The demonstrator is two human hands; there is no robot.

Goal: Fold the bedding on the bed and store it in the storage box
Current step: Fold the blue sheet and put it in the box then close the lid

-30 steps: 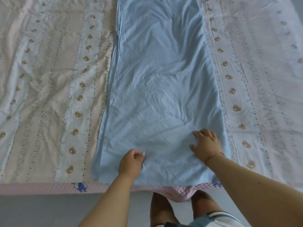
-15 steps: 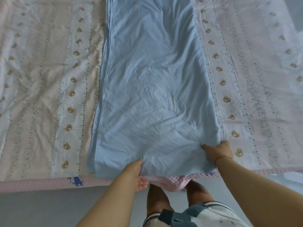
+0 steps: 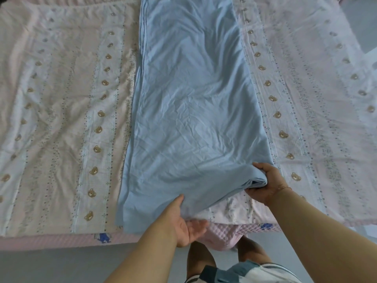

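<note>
A long blue sheet (image 3: pixel 193 111), already folded into a narrow strip, lies down the middle of the bed (image 3: pixel 61 241) on top of a bear-print cover (image 3: pixel 67 111), with its near end at the foot of the bed by the person. The step in hand looks like the start of a lengthwise fold: the near end is being lifted so it can be carried toward the far end. The right hand (image 3: pixel 265 183) is grasping the near right corner, thumb on top and fingers curled under a bunched stack of layers raised off the cover. The left hand (image 3: pixel 183 219) is slipped palm-up beneath the near edge, thumb lying on top of the cloth, so it pinches the edge loosely between thumb and palm; its fingers show relaxed below the hem. The next move, as I judge it, calls for both hands to lift evenly and keep the layers aligned, since the near left corner of the sheet hangs free beyond the left hand and could sag or skew the fold. The far end of the sheet is cut off by the top of the view, so its full length cannot be told. No storage box is in view. How many layers the strip has is hard to make out, apart from the edges along its left side
</note>
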